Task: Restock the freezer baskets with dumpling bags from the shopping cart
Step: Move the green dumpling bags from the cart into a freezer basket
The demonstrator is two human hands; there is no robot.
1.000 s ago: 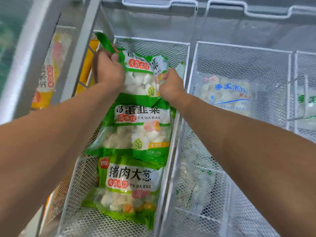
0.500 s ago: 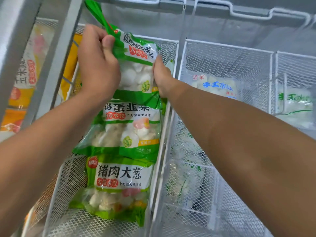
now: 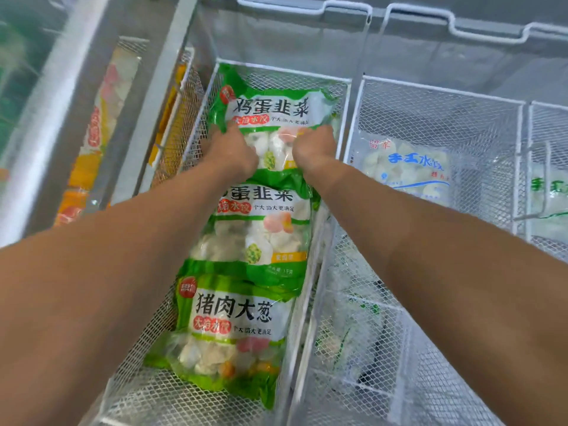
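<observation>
1. Left hand (image 3: 234, 152), centre of the frame: fingers curled over the lower left edge of the top dumpling bag (image 3: 273, 115), gripping it.
2. Right hand (image 3: 313, 149), just right of the left hand: fingers curled over the lower right edge of the same bag, gripping it; the fingertips themselves are hidden behind the knuckles.
3. The top dumpling bag, green and white with printed Chinese characters, lies at the upper end of the wire basket (image 3: 345, 118), its upper edge close to the basket's far wall.
4. Second green bag (image 3: 261, 229), centre of the frame: lies directly below the held bag in the same basket, its upper edge tucked under the two hands.
5. Third green bag (image 3: 230, 333), lower centre: lies at the near end of the basket, its top overlapped by the second bag.
6. Neighbouring basket (image 3: 442, 93), right of the frame: holds a white bag with blue lettering (image 3: 408, 167) against its far end.
7. Further basket (image 3: 547, 109), right edge: holds a white bag with green lettering (image 3: 550, 195), only partly visible.
8. Orange and yellow packages (image 3: 92, 139), upper left of the frame, blurred.
</observation>
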